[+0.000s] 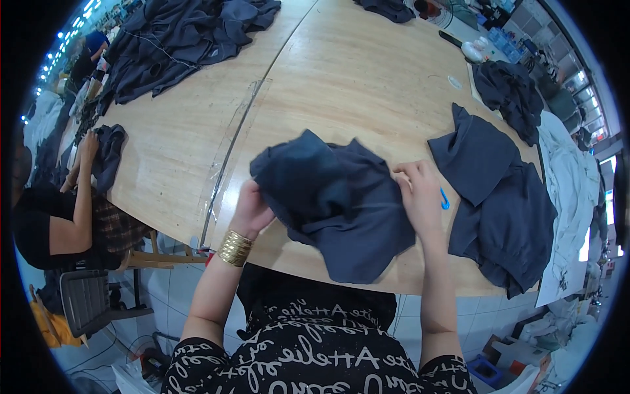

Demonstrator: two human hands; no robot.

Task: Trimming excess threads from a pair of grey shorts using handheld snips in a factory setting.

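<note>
A crumpled dark navy garment piece (354, 203) is held up over the front edge of the table, its lower corner hanging toward me. My left hand (254, 209) grips its left side, with the fingers partly hidden behind the cloth. At the right edge, the fingers and thumb of my right hand (420, 194) close on the fabric. Just beside that hand shows a small bright blue loop-shaped tool (445, 199); whether the hand touches it I cannot tell. Farther right lie more dark garment pieces (502, 190), loosely spread.
A large heap of dark cloth (190, 43) covers the far left of the wooden table (354, 85). Another dark bundle (508, 95) and pale fabric (567, 197) lie along the right edge. At the left, another person (65, 217) handles dark cloth beside a chair (95, 295).
</note>
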